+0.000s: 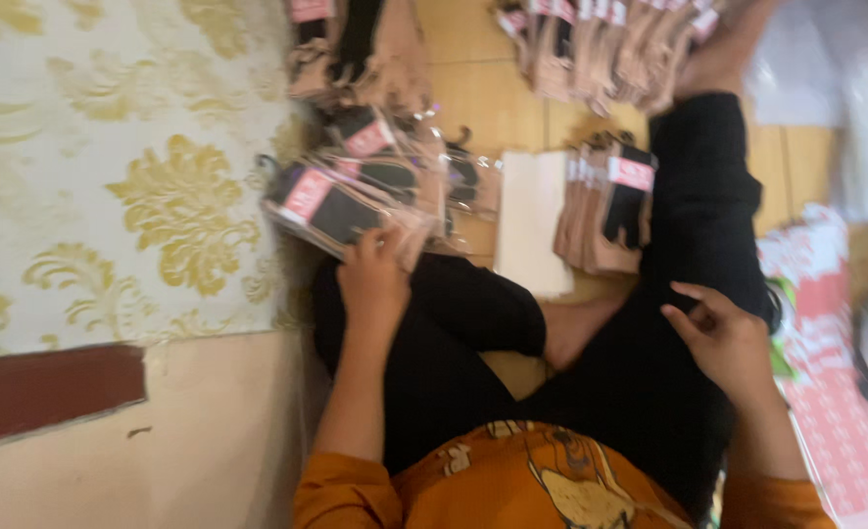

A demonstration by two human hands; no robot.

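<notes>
My left hand (370, 279) rests over my left knee and grips the near edge of a clear packet of black and tan socks with a pink label (331, 208). That packet lies on top of a loose heap of similar packets (405, 157) against the wall. My right hand (723, 338) hovers over my right thigh with its fingers loosely curled and nothing in it. I sit cross-legged in black trousers (689, 206) and an orange top.
A standing stack of sock packets (605, 206) and a white sheet (534, 220) lie on the wooden floor between my legs. More packets (610, 49) lie fanned out further away. A gold-patterned wall (111, 167) fills the left. A red-and-white patterned bag (826, 333) lies right.
</notes>
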